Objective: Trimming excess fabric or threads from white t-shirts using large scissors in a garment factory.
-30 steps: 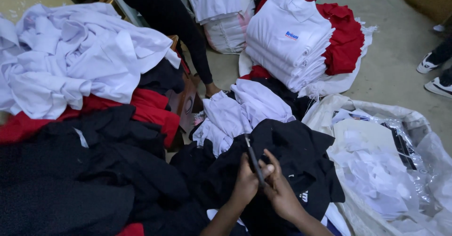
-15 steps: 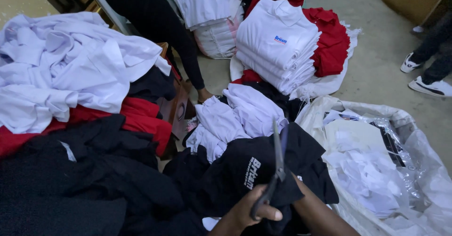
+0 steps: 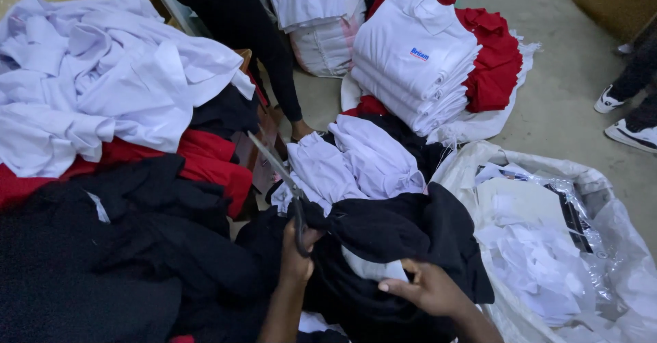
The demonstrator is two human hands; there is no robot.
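Down near the bottom edge, the left hand point(image 3: 295, 261) has its grip closed around the dark handles of a pair of scissors point(image 3: 282, 179), whose thin blades slant up and to the left, away from the person, over the piles of cloth. Just right of it, the right hand point(image 3: 428, 289) holds a black garment point(image 3: 404, 230), its fingers curled into the fabric beside a small white label point(image 3: 373, 269) that shows at the fold; the garment lies bunched between the two hands and spreads to the right, touching the edge of a clear plastic sack point(image 3: 619, 233) filled with white scraps. Beyond the garment, a loose heap of white shirts point(image 3: 363, 161) sits in the middle, and another person's dark-sleeved arm point(image 3: 263, 48) reaches down from the far side, its hand just beside that heap. To the far left, a big tumble of white clothes point(image 3: 102, 76) rests on red cloth point(image 3: 198, 158), with black clothes point(image 3: 102, 268) piled nearer. At the far right of centre stands a neat stack of folded white shirts point(image 3: 410, 62) against red folded ones point(image 3: 496, 59), and white shoes point(image 3: 626, 120) show on the floor at the right edge.
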